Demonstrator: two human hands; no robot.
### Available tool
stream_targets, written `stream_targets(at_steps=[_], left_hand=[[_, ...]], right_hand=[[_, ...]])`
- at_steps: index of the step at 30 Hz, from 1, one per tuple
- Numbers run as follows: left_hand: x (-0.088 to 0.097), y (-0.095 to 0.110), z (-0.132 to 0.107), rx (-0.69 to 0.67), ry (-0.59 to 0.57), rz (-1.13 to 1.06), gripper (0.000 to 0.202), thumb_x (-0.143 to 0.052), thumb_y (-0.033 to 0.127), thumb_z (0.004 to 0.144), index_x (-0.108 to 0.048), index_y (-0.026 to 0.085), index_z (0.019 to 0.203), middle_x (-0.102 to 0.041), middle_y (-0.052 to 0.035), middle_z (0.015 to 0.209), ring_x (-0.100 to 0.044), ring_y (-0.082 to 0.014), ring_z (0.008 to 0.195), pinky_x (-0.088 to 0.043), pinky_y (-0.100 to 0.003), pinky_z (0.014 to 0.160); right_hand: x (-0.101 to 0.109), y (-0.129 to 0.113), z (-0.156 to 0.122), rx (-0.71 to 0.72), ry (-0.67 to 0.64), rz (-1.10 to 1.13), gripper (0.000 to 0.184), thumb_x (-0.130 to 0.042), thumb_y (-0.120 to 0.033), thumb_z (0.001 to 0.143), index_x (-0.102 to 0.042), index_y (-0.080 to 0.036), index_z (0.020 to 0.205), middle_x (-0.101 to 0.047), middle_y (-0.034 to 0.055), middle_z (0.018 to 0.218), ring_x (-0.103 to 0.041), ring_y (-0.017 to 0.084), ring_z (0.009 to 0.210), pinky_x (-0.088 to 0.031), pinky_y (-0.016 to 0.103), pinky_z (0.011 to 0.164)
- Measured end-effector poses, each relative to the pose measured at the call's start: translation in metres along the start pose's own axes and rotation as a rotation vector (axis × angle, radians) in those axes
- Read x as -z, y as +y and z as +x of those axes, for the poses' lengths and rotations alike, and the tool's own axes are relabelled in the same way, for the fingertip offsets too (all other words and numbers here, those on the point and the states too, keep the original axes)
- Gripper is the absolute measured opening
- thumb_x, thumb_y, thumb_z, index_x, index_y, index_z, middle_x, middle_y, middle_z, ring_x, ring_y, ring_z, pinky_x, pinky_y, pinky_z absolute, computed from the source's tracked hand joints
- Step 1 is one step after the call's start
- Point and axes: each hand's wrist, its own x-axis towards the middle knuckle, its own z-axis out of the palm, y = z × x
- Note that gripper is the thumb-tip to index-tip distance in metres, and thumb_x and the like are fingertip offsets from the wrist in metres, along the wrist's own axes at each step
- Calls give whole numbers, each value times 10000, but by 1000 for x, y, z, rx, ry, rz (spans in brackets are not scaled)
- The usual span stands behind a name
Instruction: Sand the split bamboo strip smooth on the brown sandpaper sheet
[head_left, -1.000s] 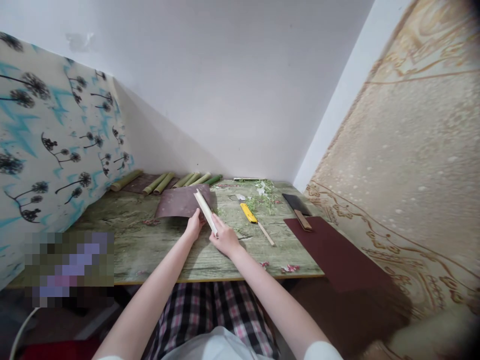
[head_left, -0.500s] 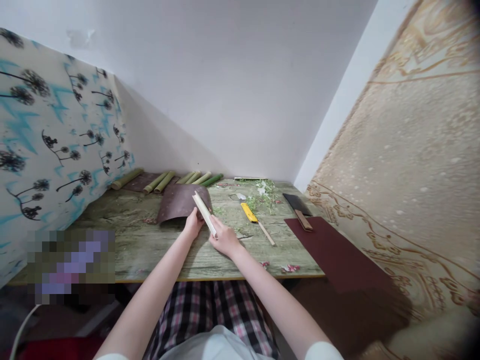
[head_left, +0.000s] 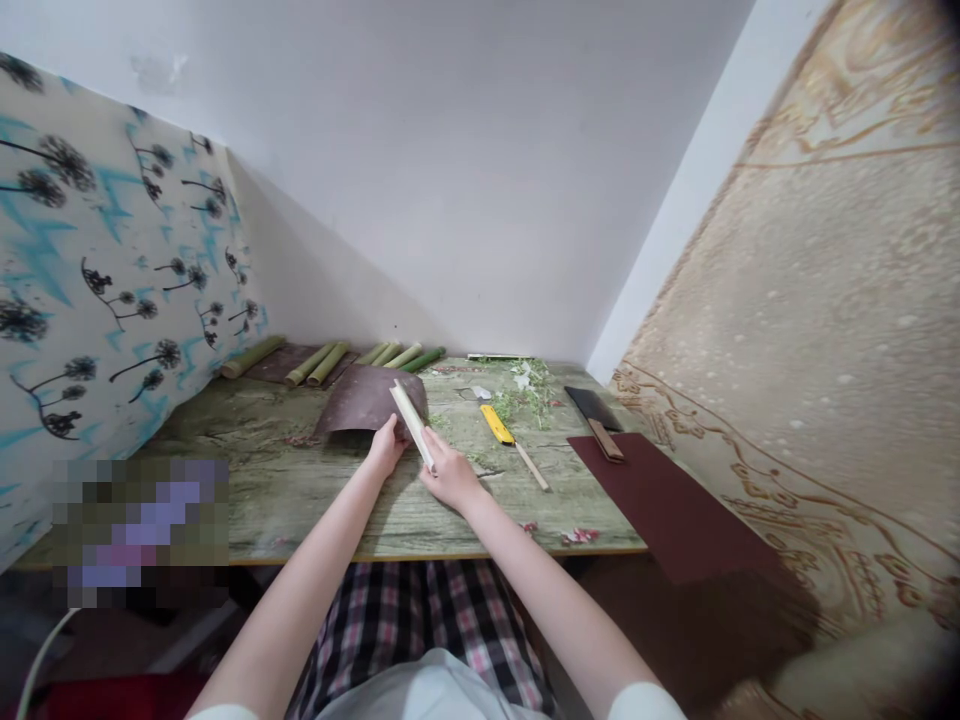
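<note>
Two hands meet above a wood-print table (head_left: pixel 292 490). The right hand (head_left: pixel 450 478) has its fingers closed around the near end of a pale bamboo strip (head_left: pixel 409 422), and the left hand (head_left: pixel 386 447) curls against the strip's other side, so both grip it. The strip stands tilted, its far end in front of a sheet of brown sandpaper (head_left: pixel 356 400). To the right lie a yellow-handled knife (head_left: pixel 496 424) and a cleaver (head_left: pixel 591 407), whose wooden handle rests on a dark red mat (head_left: pixel 660 490). Green bamboo pieces (head_left: pixel 328 362) line the back edge.
</note>
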Motion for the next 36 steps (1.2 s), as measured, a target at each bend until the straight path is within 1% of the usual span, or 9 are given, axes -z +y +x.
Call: stream_targets(at_steps=[4, 8, 10, 12, 15, 18, 22, 30, 36], left_hand=[[1, 2, 0, 38, -93, -59, 298, -363, 284, 832, -560, 74, 908, -624, -126, 754, -610, -207, 705, -478, -323, 642], [3, -4, 2, 26, -58, 71, 188, -512, 248, 762, -571, 90, 846, -621, -77, 687, -595, -161, 604, -481, -281, 608], [4, -6, 3, 17, -58, 92, 153, -543, 226, 739, -568, 96, 816, -619, -62, 668, -587, -150, 574, -483, -274, 587], [5, -5, 3, 13, -95, 56, 160, -509, 227, 759, -566, 93, 828, -626, -76, 697, -599, -164, 613, -488, -285, 603], [5, -2, 2, 16, -166, 4, 258, -423, 260, 802, -568, 59, 871, -635, -138, 774, -615, -210, 725, -487, -322, 675], [4, -1, 1, 25, -200, 19, 312, -416, 289, 805, -572, 34, 895, -633, -170, 805, -611, -234, 778, -479, -343, 721], [4, -2, 1, 35, -223, 77, 276, -467, 289, 784, -584, 71, 909, -639, -135, 816, -611, -211, 756, -483, -319, 693], [4, -6, -2, 57, -249, 178, 181, -527, 232, 749, -607, 84, 816, -638, -93, 749, -597, -165, 638, -482, -284, 632], [2, -3, -4, 30, -170, 147, 146, -537, 241, 742, -594, 109, 770, -613, -49, 654, -571, -131, 557, -461, -240, 542]], right_hand=[[0, -6, 0, 40, -29, -14, 664, -404, -215, 755, -129, -180, 1358, -275, 90, 1355, -515, 201, 985, -404, 291, 831], [-2, -3, 4, -113, -13, -43, 660, -401, -205, 754, -134, -194, 1357, -240, 83, 1370, -519, 212, 980, -406, 298, 823], [-3, -1, 4, -138, 15, -8, 667, -408, -203, 748, -134, -197, 1357, -228, 75, 1376, -523, 206, 974, -410, 288, 820], [-2, 0, 3, -81, 44, 50, 669, -420, -203, 742, -148, -202, 1353, -243, 63, 1371, -513, 197, 994, -403, 275, 835], [-2, -3, 1, 24, 63, 125, 660, -436, -202, 739, -174, -222, 1345, -303, 48, 1345, -503, 183, 1009, -387, 268, 861], [-3, -4, 2, -12, 87, 173, 656, -448, -208, 741, -183, -216, 1341, -394, 59, 1286, -502, 188, 1010, -388, 276, 860], [-7, 1, 4, -137, 111, 221, 653, -464, -222, 742, -192, -213, 1336, -472, 69, 1212, -534, 193, 948, -411, 281, 819], [-12, 12, 7, -214, 192, 264, 624, -463, -221, 734, -247, -214, 1319, -438, 66, 1234, -503, 191, 1004, -402, 286, 850], [-11, 12, 6, -172, 163, 282, 591, -481, -268, 730, -312, -197, 1292, -517, 65, 1145, -520, 188, 972, -398, 284, 851]])
